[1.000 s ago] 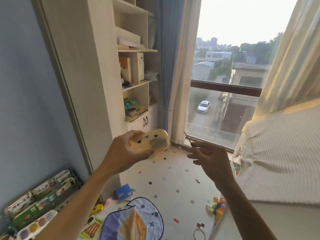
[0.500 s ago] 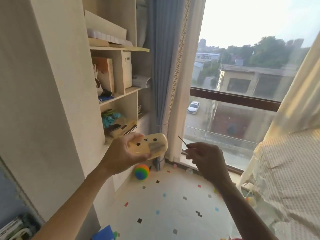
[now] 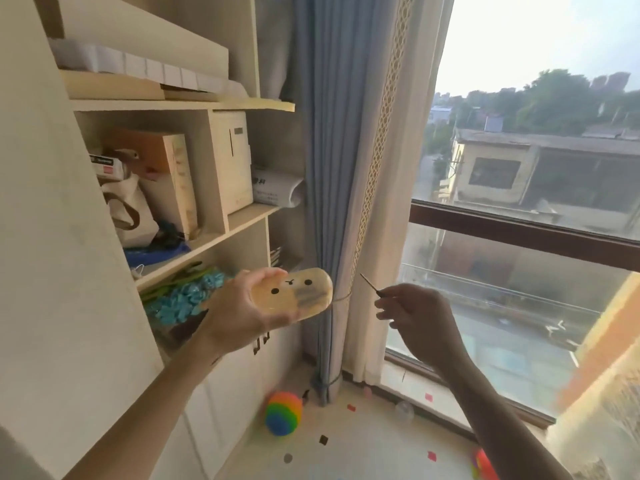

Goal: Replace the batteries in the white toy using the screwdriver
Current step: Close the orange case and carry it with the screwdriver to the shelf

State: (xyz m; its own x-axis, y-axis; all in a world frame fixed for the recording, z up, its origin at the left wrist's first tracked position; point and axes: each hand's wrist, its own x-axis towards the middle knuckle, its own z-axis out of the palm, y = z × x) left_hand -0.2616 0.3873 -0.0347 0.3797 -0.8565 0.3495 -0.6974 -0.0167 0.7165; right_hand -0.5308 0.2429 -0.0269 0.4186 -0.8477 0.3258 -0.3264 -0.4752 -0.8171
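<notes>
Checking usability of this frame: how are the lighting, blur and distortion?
Head view: strong daylight from the window blows out the sky and leaves the right hand backlit and dark; the toy in the left hand is warmly lit; the rainbow ball on the floor is blurred; wide-angle bending curves the shelf unit; the thin screwdriver reads clearly.

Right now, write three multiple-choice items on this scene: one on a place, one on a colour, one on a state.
1. Where does the rainbow ball lie?
A. on a shelf
B. on the floor by the curtain
C. in a hand

2. What colour is the curtain beside the shelves?
A. blue-grey
B. red
C. green

3. The screwdriver tip is:
A. inside the toy
B. apart from the toy
C. lying on the floor

Answers: B, it sits on the floor; A, blue-grey folds; B, a gap separates it from the toy, with right hand and left hand apart.
</notes>
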